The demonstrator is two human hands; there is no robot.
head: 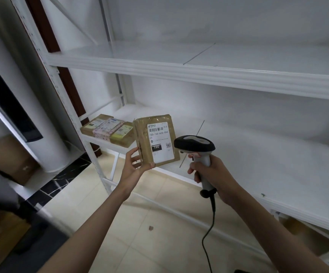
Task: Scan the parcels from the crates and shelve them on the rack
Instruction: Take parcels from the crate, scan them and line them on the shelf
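A white rack (pixel 199 73) is seen filling the frame from twelve to four o'clock, and at nine o'clock on its lower shelf a flat group of taped parcels (pixel 108 130) is laid near the left post. Just below centre, a brown parcel (pixel 155 139) with a white barcode label is held upright in front of that shelf, gripped at its lower left corner by the left hand (pixel 135 164). At its three o'clock, just beside it, a corded scanner (pixel 196 148) is pointed toward the label, its grey handle wrapped by the curled fingers of the right hand (pixel 213 176).
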